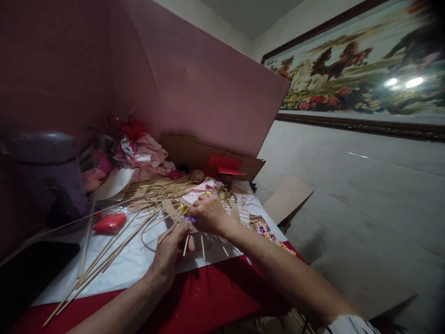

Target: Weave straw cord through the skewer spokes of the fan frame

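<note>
A tan woven wicker piece (171,211) with thin sticks poking out of it is held above the near edge of the table. My left hand (170,250) is closed round its near left side, the thumb below the weave. My right hand (208,214) reaches over the piece from the right, its fingers bent and pressed together at the weave. Whatever those fingertips hold is hidden. Close under them shows a small purple thing (190,219), and a pink-and-white cloth (200,190) lies just behind the hand.
Long thin sticks (107,255) lie across the white sheet (121,273) at left, near a red packet (110,223) and a black flat object (38,269). A purple container (52,185) stands far left. Behind are a twine ball (197,176), cardboard (187,146) and red paper (224,166).
</note>
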A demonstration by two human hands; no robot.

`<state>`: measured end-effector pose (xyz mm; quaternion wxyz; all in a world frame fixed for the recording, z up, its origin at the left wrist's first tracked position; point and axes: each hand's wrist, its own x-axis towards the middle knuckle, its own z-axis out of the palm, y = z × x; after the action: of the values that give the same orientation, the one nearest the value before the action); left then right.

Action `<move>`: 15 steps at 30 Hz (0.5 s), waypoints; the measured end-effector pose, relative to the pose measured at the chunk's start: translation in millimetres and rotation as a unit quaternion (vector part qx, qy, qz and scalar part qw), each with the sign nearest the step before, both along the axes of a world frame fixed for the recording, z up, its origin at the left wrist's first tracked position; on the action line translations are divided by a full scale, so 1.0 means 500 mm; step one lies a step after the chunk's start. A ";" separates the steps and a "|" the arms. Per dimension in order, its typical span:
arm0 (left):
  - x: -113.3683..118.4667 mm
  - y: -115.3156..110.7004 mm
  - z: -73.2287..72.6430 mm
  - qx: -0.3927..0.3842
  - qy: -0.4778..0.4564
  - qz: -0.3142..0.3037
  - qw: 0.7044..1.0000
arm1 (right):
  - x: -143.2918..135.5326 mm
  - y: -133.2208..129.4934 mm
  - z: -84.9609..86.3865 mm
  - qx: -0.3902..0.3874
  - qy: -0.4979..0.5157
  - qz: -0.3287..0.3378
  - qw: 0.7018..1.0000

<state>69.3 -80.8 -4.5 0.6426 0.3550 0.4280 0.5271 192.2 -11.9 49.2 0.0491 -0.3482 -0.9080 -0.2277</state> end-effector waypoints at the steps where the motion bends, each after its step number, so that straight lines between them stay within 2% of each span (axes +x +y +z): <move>1: 0.000 -0.001 0.002 -0.005 -0.010 -0.001 1.000 | 0.000 0.000 0.000 0.000 0.000 0.001 1.000; 4: -0.001 -0.002 0.004 -0.002 -0.011 0.000 1.000 | 0.001 -0.001 0.001 0.000 0.001 -0.001 1.000; 12: 0.000 -0.005 0.003 0.037 0.094 0.005 0.995 | 0.001 -0.007 0.004 -0.009 0.000 -0.001 1.000; 15: -0.001 -0.004 0.001 0.044 0.071 -0.009 0.996 | 0.005 -0.004 0.004 -0.002 -0.001 0.004 1.000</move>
<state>68.8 -82.6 -3.9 0.5990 0.4229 0.4460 0.5133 194.9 -14.0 51.3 0.0487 -0.3450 -0.9097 -0.2258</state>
